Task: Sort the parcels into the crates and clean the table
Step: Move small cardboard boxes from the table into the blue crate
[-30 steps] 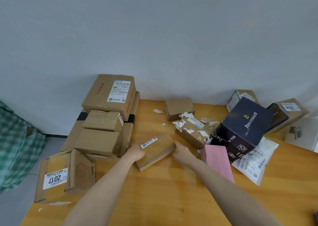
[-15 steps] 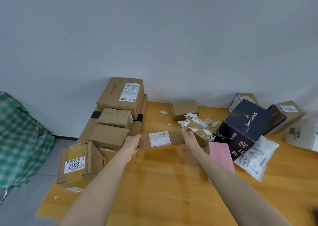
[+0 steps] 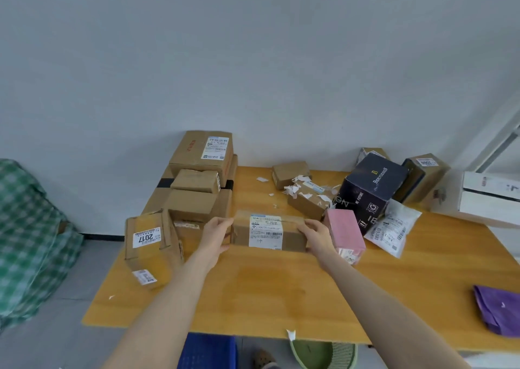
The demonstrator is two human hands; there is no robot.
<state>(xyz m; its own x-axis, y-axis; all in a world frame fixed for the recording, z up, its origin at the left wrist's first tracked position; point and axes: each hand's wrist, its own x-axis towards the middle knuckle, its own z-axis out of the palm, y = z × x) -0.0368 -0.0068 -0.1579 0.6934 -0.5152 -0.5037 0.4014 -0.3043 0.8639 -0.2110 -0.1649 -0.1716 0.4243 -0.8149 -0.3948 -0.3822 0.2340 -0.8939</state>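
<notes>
Slip risk: left grip and right grip clasp brown cardboard parcel by its ends only, seemingly off tabletop; pink rectangular box beside right grip could get knocked.

Wooden table, parcels, perhaps paper scraps

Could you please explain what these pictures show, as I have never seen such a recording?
No machine here: a person works bare-handed, and every picture comes from one wide-angle camera worn on the head, looking down. The left hand and right hand grip the ends of a labelled brown parcel. Stacked cardboard boxes stand at the left end of the table; on it lie a pink box, a dark blue box, a white mailer bag, paper scraps and a purple cloth. A blue crate and green basket show below its near edge.
</notes>
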